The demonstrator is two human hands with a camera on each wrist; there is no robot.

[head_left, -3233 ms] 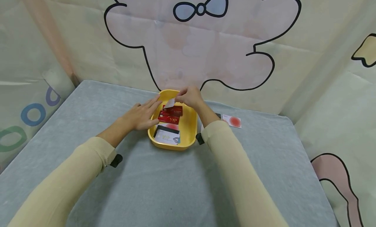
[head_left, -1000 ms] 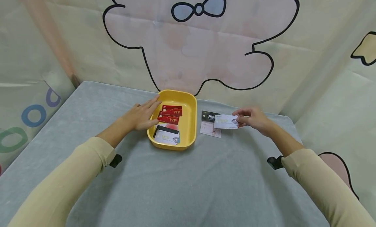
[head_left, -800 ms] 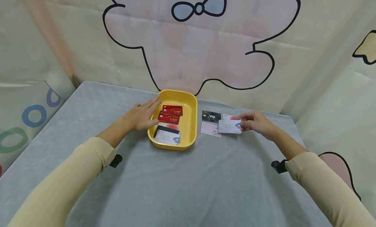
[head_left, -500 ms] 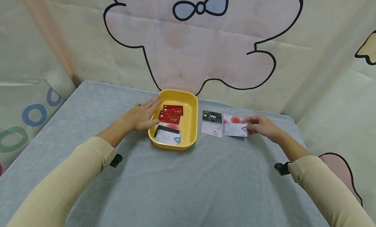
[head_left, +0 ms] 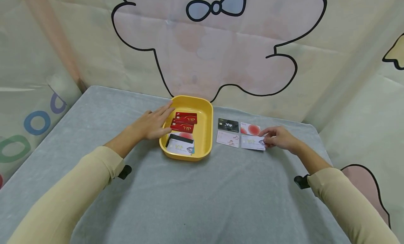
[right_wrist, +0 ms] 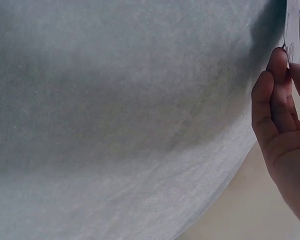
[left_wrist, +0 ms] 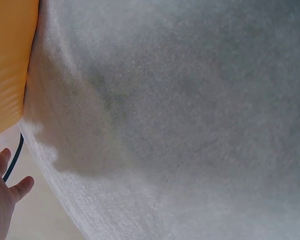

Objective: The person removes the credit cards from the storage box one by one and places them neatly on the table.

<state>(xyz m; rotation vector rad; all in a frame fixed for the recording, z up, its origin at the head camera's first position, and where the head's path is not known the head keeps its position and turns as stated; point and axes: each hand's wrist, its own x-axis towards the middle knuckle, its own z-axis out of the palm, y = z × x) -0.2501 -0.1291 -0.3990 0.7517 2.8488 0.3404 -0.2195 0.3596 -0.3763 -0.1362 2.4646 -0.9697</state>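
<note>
My right hand [head_left: 282, 138] pinches the right end of a white VIP card [head_left: 252, 142] between fingers and thumb, low over the cloth. In the right wrist view that card [right_wrist: 297, 25] shows only in part. Just behind it lies a card with red circles [head_left: 250, 129]. To the left are a black Vip card [head_left: 228, 125] and a pale pink card [head_left: 227, 139], making two rows. My left hand [head_left: 150, 124] rests with straight fingers on the left rim of a yellow tray [head_left: 206, 131]. Inside lie red VIP cards [head_left: 182, 128] and a white VIP card [head_left: 179, 147], overlapping others.
A grey-blue cloth [head_left: 202, 195] covers the table. Its far edge meets a printed backdrop curtain [head_left: 202, 54] right behind the tray. Another curtain side [head_left: 363, 124] stands at the right.
My right hand has gone from the tray to the right with a white VIP card, then lowered it in front of the red-circle card. The left hand has stayed on the tray.
</note>
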